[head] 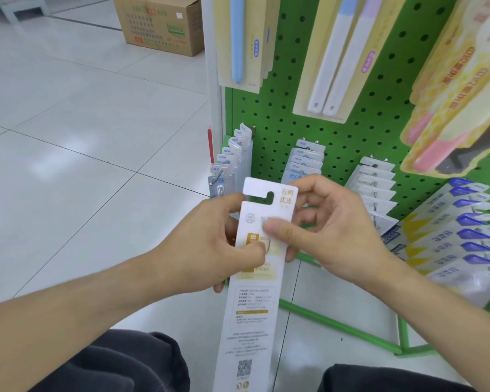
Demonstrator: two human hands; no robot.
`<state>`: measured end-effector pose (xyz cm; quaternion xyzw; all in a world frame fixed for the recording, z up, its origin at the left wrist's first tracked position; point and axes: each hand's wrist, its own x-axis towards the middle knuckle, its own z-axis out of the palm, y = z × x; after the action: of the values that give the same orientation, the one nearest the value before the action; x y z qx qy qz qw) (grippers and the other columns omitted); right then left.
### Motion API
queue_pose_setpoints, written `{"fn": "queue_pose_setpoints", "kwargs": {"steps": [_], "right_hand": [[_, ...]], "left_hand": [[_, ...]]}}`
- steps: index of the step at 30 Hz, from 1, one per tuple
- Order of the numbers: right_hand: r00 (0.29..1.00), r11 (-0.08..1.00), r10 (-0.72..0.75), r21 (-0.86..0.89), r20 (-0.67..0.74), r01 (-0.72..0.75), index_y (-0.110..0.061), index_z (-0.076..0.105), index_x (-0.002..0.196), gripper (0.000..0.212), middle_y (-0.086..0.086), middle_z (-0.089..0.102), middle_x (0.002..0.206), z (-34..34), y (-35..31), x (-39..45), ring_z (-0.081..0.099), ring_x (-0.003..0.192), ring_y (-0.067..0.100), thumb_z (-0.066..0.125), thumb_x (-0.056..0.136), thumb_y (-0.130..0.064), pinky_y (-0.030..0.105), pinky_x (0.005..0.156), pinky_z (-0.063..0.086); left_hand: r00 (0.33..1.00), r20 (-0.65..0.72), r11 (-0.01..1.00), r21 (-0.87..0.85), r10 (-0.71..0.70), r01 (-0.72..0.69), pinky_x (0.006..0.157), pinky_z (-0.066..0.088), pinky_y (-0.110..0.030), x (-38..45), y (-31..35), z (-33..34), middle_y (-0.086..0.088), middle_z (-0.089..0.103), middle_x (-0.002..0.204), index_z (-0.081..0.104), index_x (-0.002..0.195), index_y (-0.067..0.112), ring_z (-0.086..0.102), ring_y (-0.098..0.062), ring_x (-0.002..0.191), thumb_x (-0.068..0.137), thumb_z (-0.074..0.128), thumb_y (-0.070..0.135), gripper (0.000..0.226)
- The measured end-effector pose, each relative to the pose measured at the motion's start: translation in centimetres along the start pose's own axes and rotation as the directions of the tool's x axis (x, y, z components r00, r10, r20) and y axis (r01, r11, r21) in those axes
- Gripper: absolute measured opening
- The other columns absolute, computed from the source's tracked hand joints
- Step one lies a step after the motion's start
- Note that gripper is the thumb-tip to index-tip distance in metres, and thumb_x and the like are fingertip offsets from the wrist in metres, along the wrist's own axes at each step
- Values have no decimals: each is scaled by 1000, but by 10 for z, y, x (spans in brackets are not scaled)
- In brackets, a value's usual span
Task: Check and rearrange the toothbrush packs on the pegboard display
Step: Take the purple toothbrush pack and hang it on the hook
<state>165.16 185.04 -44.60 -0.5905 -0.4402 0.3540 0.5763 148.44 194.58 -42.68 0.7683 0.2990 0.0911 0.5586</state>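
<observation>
In the centre of the frame a person holds one long white toothbrush pack (pixel 255 278) off the display, printed back side up, its hang-hole tab toward the top and its lower end running down to the bottom edge between the knees; the left hand (pixel 224 244) grips the pack's left edge with the thumb curled over the printed face and the fingers behind; the right hand (pixel 323 224) pinches the upper part, thumb pressed across the face and fingers wrapped round the right edge near the tab; so both hands are closed on the same pack, and it hangs on no hook. Behind it, filling the right half of the frame, stands the green pegboard (pixel 357 131); on the lower rows hang clear packs (pixel 232 157) at centre left, a second stack (pixel 306 159) just right of them, a third stack (pixel 374 185) further right, and blue-tabbed packs (pixel 470 233) at the right edge; larger cream packs (pixel 244 41) hang in the upper centre. A cardboard box (pixel 159 21) sits on the tiled floor at upper left. Judging by this, the task is in the checking stage: one pack is out for inspection and not yet rehung; which hook it belongs on cannot be told, and the hanging rows look fairly orderly, though whether they have been checked is not visible.
</observation>
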Motion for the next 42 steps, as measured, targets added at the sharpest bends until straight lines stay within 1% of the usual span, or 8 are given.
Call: {"fn": "queue_pose_setpoints", "kwargs": {"steps": [7, 9, 13, 20, 25, 30, 36, 42], "right_hand": [[992, 999, 34, 40, -123, -29, -7, 59, 88, 17, 30, 69, 76, -1, -9, -3, 59, 40, 32, 71, 85, -20, 30, 36, 48], [987, 997, 63, 60, -148, -54, -8, 59, 99, 10, 31, 68, 78, -4, -10, -4, 59, 40, 32, 67, 93, -11, 32, 37, 50], [987, 991, 104, 94, -126, -93, -9, 58, 116, 20, 22, 72, 77, -9, -13, -9, 66, 49, 34, 58, 98, 0, 39, 47, 58], [977, 933, 211, 290, 33, -212, 0, 49, 129, 35, 25, 71, 87, -18, -22, -21, 70, 68, 34, 60, 95, -1, 39, 63, 61], [992, 997, 81, 0, 93, -81, -4, 65, 102, 35, 4, 66, 77, -41, -20, -42, 61, 71, 18, 83, 76, -18, 33, 68, 53], [964, 979, 121, -187, 238, -77, -17, 64, 102, 34, 2, 60, 86, -58, -4, -85, 59, 81, 18, 85, 76, -16, 37, 72, 51], [907, 841, 331, -517, 260, -159, -22, 65, 101, 14, 0, 70, 96, -89, -5, -136, 67, 89, 19, 72, 89, -23, 35, 83, 57], [898, 827, 424, -456, 121, -329, -20, 65, 97, 9, -12, 67, 83, -126, 5, -201, 69, 75, 12, 65, 95, -11, 32, 73, 59]], "left_hand": [[998, -32, 998, -42, 52, -53, 46, 51, -31, -1, -3, 2, 5, 75, 79, 65, 108, 28, 68, -12, 61, 89, 72, 13, 25], [985, -147, 993, 85, 94, -82, 55, 56, -38, 2, -9, 2, 9, 69, 83, 60, 115, 39, 62, -10, 60, 83, 77, 34, 37], [948, -100, 869, 436, 303, -232, 81, 49, -13, -1, -17, 4, 28, 51, 111, 45, 135, 46, 58, 1, 102, 73, 65, 72, 70], [887, -46, 739, 574, 460, -354, 91, 44, -16, -6, -19, 19, 19, 62, 126, 61, 135, 29, 60, -2, 107, 92, 52, 46, 47], [930, -124, 874, 402, 347, -272, 60, 57, -42, -16, -15, 31, -1, 59, 58, 55, 83, 22, 56, -27, 57, 101, 43, 29, 23], [970, -111, 975, -24, 217, -221, 65, 55, -28, -31, 7, 61, -1, 77, 84, 71, 94, 14, 72, -15, 73, 97, 58, 5, 16], [988, -75, 957, -248, 135, -150, 86, 58, -54, -34, 38, 118, -9, 78, 92, 75, 96, 12, 73, -34, 87, 95, 62, 4, 15], [971, 71, 953, -218, 230, -210, 85, 59, -47, -23, 59, 192, -2, 78, 89, 74, 93, 13, 74, -17, 81, 94, 64, 6, 12]]}}
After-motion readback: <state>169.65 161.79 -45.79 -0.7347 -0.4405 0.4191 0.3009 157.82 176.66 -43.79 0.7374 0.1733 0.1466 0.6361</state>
